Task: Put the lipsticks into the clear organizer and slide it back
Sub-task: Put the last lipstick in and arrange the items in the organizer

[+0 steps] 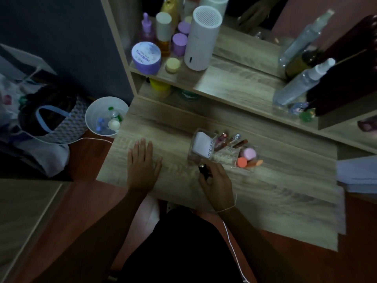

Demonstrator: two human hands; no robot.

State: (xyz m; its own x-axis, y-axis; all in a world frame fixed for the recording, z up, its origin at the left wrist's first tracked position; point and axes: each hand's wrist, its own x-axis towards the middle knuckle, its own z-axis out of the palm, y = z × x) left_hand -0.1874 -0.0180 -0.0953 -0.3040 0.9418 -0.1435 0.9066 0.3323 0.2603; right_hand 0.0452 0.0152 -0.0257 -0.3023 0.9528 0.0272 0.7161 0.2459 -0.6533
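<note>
While lipsticks fill it, the organizer stands.

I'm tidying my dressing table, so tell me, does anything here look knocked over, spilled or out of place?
Nothing looks spilled or broken. The clear plastic organizer sits askew, pulled out onto the wooden tabletop. One dark lipstick tube is outside it, in the right hand's grip. The left hand rests flat.
</note>
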